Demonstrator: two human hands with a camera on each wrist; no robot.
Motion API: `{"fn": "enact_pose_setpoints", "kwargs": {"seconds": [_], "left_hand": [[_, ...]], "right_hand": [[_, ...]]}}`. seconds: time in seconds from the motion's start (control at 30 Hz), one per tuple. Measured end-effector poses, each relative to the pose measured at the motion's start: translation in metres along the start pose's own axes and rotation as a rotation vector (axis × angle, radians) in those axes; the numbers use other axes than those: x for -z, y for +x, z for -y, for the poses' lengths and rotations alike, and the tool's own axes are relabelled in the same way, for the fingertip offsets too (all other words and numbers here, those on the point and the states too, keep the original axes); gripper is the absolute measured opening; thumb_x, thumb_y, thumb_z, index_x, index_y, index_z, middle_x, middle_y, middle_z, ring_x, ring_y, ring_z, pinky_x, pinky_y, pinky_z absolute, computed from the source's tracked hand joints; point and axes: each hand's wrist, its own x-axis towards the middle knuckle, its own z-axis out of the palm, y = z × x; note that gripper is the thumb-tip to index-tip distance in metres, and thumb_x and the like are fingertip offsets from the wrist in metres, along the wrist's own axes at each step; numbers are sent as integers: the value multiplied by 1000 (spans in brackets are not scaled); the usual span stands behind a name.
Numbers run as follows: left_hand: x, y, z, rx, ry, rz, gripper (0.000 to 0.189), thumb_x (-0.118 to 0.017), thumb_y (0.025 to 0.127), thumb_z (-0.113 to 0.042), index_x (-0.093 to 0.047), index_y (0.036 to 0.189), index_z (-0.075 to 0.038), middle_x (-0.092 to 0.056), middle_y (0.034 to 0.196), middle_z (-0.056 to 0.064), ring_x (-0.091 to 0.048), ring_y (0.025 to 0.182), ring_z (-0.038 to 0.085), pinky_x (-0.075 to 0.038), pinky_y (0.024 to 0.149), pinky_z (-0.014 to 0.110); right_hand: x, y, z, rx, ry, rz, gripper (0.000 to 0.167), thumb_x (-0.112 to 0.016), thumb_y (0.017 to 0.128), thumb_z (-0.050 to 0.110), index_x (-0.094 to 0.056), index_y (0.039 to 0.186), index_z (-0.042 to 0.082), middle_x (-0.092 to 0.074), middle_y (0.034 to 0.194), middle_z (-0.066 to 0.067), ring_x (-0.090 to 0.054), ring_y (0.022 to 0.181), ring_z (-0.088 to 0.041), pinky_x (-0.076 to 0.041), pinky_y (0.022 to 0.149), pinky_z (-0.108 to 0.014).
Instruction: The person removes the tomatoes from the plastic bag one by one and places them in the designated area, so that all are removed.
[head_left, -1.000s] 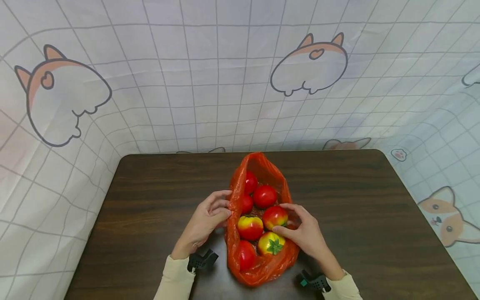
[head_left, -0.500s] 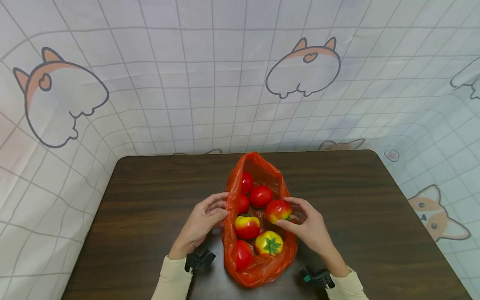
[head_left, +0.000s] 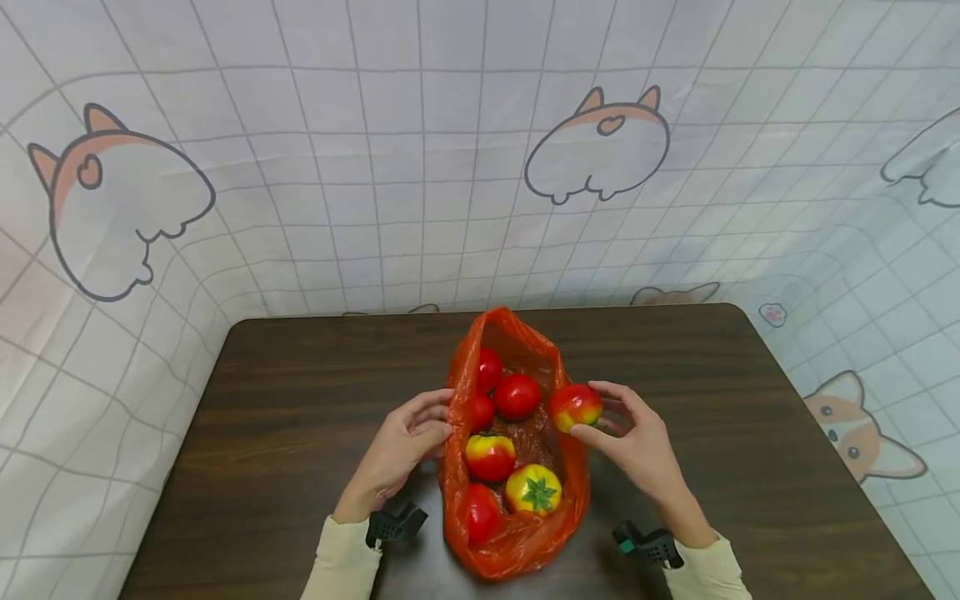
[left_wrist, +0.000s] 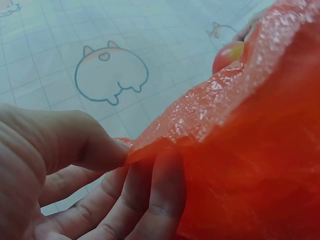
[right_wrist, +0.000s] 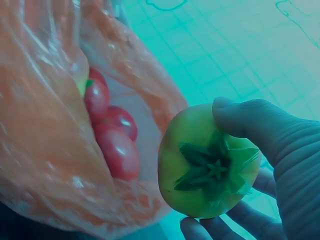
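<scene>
The wood-grain table [head_left: 720, 400] spreads across my remote feed beneath the red-orange plastic bag [head_left: 510, 558]. I see the left hand [head_left: 401, 446] pinching the bag's left rim, while the right hand [head_left: 636, 437] grasps a red-and-yellow tomato [head_left: 575, 407] at the bag's right rim. Inside the bag I count six other tomatoes [head_left: 517, 396], one mostly yellow.

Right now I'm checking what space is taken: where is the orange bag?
In the head view, the orange bag is at the middle of the table, between the left hand, which pinches its edge, and the right hand, which holds a tomato.
</scene>
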Motion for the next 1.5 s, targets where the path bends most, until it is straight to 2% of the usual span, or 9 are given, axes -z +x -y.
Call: {"fn": "enact_pose_setpoints", "kwargs": {"seconds": [0.4,0.87,1.17,1.4,1.5], "left_hand": [[0,1,3,6,14,16,51,-64,101,-14,-48,150,-9,-60,132,18,-71,106,13,-63,91,33],[2,2,3,7,41,-9,49,-64,101,-14,-50,147,-10,-61,132,20,-71,107,16,-63,92,34],[2,1,2,15,34,-24,47,-64,101,-13,-52,146,-11,-63,128,15,-72,106,16,-63,90,33],[2,1,3,8,26,-11,48,-64,101,-13,-51,147,-10,-61,131,19,-71,105,16,-64,90,34],[3,0,2,12,25,-11,48,-64,101,-14,-51,147,-11,-60,132,20,-71,106,16,-63,90,34]], "right_hand": [[20,3,-7,2,0,-112,59,-82,90,21,-57,142,13,-61,141,-9,-59,113,9,-51,93,-6],[27,4,-23,-31,1,-176,59,-82,89,22,-57,141,12,-60,139,-10,-60,111,10,-51,92,-5],[27,5,-38,-81,-35,-196,60,-82,90,28,-57,142,13,-59,142,-9,-57,110,12,-51,91,-5],[25,2,-48,-137,-61,-186,62,-82,89,33,-57,143,14,-60,143,-8,-56,107,16,-50,88,-3],[24,1,-52,-156,-79,-179,62,-82,89,35,-57,143,15,-60,144,-9,-60,112,5,-49,87,-2]]}}
